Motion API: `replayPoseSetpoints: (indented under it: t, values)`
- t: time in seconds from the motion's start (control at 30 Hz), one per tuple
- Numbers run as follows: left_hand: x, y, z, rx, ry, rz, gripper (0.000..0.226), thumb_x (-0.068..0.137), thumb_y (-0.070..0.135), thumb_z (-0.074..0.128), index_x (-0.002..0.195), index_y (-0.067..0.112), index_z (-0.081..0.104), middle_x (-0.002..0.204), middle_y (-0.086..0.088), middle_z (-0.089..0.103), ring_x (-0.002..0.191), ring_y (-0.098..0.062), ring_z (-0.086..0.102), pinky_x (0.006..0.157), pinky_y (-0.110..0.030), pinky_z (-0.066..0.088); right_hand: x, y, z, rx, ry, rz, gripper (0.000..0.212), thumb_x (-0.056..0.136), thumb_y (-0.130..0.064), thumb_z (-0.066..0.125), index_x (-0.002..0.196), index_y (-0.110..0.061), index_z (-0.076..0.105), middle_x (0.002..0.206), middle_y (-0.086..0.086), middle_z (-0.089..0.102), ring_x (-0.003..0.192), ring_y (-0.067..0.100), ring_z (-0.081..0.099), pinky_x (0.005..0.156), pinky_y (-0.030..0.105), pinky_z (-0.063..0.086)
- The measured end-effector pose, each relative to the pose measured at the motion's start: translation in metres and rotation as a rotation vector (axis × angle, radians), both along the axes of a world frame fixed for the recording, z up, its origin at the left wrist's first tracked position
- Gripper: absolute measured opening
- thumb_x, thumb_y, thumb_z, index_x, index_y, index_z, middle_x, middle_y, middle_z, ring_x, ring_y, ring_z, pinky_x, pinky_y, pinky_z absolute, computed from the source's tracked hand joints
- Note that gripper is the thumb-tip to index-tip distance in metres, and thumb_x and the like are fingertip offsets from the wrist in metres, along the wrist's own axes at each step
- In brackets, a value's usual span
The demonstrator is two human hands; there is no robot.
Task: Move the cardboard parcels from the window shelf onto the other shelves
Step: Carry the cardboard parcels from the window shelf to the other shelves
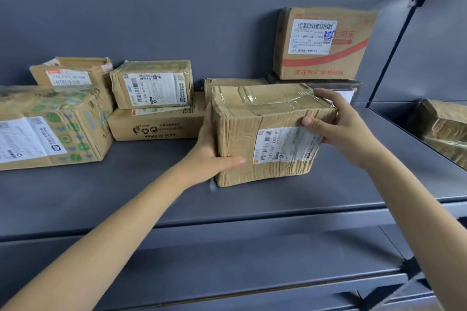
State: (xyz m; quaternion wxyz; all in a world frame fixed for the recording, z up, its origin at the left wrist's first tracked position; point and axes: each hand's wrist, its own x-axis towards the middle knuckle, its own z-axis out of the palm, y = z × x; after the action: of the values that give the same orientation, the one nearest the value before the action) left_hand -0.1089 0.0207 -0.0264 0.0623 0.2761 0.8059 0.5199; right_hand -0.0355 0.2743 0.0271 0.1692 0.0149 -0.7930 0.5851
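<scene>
My left hand (211,151) and right hand (336,124) clasp the crumpled parcel (267,134) | resting on grey shelf (151,184), right of stacked boxes (154,103) | probably light, soft-walled; grip sides.

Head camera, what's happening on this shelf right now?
A person holds a crumpled cardboard parcel between both hands on the grey shelf. The left hand grips its left side and the right hand wraps its upper right corner. Other parcels sit behind and to the left, including a red-printed box stacked at the back right.
</scene>
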Motion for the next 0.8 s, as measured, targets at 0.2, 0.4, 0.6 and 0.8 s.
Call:
replayPoseSetpoints:
  t: [0.2,0.4,0.6,0.8]
  values:
    - [0.007,0.001,0.013,0.051,0.019,-0.014,0.109,0.075,0.017,0.077,0.150,0.023,-0.002,0.147,0.008,0.033,0.129,0.002,0.034,0.100,-0.014,0.029,0.007,-0.001,0.004,0.083,0.063,-0.118,0.077,0.050,-0.059,0.078,0.120,-0.040,0.052,0.102,-0.007,0.061,0.092,0.017,0.062,0.079,0.041,0.057]
    - [-0.015,-0.017,0.091,0.119,0.268,0.192,0.086,0.075,0.018,0.076,0.145,0.022,0.026,0.127,0.011,0.050,0.118,-0.007,0.046,0.102,-0.029,0.037,-0.022,-0.020,0.055,0.036,0.245,-0.131,0.087,0.046,-0.068,0.078,0.122,-0.036,0.049,0.121,0.008,0.059,0.094,0.015,0.063,0.075,0.036,0.059]
    - [-0.059,-0.015,0.129,-0.017,0.345,0.354,0.067,0.078,0.023,0.074,0.136,0.022,0.040,0.130,0.003,0.055,0.118,-0.015,0.050,0.089,-0.025,0.037,-0.086,-0.036,0.090,0.245,0.354,-0.248,0.061,0.085,-0.031,0.069,0.137,-0.015,0.042,0.112,-0.005,0.049,0.103,0.010,0.049,0.086,0.024,0.045]
    - [-0.094,-0.003,0.116,-0.048,0.387,0.447,0.053,0.079,0.032,0.073,0.127,0.023,0.052,0.123,0.003,0.061,0.110,-0.015,0.053,0.093,-0.028,0.039,-0.126,-0.037,0.087,0.422,0.375,-0.348,0.056,0.085,-0.022,0.069,0.133,-0.006,0.045,0.118,0.005,0.052,0.104,0.019,0.050,0.093,0.030,0.043]
